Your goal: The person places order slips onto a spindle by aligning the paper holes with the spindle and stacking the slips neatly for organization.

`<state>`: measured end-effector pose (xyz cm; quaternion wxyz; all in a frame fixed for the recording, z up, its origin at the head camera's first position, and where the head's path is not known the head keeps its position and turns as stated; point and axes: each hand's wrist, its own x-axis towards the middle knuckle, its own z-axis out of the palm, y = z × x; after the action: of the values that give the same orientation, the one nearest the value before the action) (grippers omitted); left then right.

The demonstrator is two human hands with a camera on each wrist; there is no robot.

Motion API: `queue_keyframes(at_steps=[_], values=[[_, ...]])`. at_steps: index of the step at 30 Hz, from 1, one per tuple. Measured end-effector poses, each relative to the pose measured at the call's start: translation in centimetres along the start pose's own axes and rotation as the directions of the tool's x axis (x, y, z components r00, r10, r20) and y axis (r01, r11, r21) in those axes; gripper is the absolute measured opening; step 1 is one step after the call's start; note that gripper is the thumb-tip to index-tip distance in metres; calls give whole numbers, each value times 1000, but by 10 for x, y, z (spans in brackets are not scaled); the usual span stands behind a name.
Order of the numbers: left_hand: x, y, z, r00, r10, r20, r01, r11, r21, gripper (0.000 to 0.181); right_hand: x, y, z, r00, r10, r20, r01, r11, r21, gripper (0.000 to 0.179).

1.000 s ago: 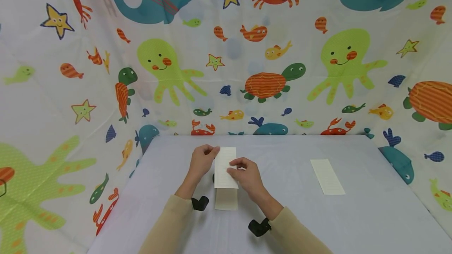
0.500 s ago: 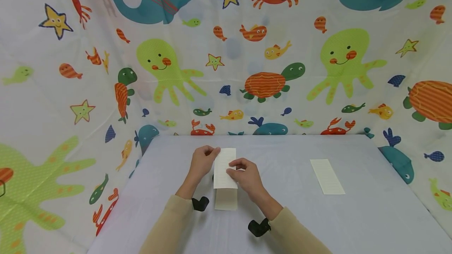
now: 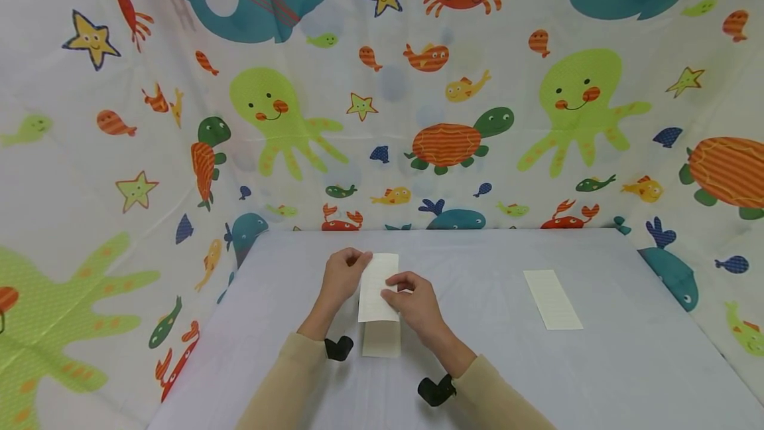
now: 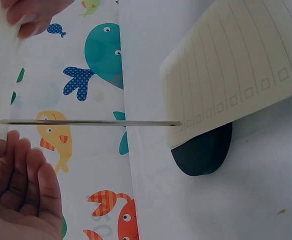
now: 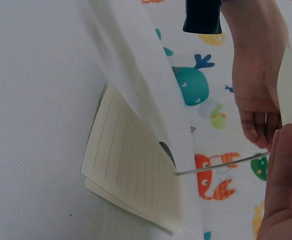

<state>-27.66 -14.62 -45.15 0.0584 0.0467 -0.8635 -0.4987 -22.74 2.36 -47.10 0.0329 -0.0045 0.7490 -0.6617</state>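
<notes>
In the head view, my left hand (image 3: pixel 341 277) pinches the top left corner of an upright cream sheet of paper (image 3: pixel 375 304). My right hand (image 3: pixel 418 304) pinches that sheet's right side, thumb on its face. Below stands a lined notepad (image 3: pixel 382 340), partly covered by the sheet. Both wrist views show the notepad (image 4: pixel 236 65) ruled with small checkboxes, with a black rounded object (image 4: pixel 206 150) behind it. A thin straight strip (image 4: pixel 91 122) runs from the notepad towards the hands; what it is, I cannot tell.
On the right of the white table (image 3: pixel 477 363) lies another lined paper slip (image 3: pixel 552 299). A curtain (image 3: pixel 394 85) printed with sea animals hangs around the back and sides. Black wrist cameras (image 3: pixel 339 348) sit on both forearms.
The held sheet has shifted slightly down and to the left, its lower edge swinging a little left. Both hands keep their hold. The slip on the right has not moved.
</notes>
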Motion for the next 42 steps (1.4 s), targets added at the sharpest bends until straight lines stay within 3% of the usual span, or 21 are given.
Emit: queue_keyframes(at_steps=[12,20,42], values=[[-2,-5,2,997,73,-13,-73,997,-8,25,-5,2,2,1000,2,-5,-2,1000,28,23],[-3,-24,9,999,-23,24,23,999,28,22,-7,14,5,999,36,2,-36,998,-45,20],[-1,-45,19,998,11,62,-12,1000,4,21,-7,28,4,999,-28,39,35,982,-187,14]])
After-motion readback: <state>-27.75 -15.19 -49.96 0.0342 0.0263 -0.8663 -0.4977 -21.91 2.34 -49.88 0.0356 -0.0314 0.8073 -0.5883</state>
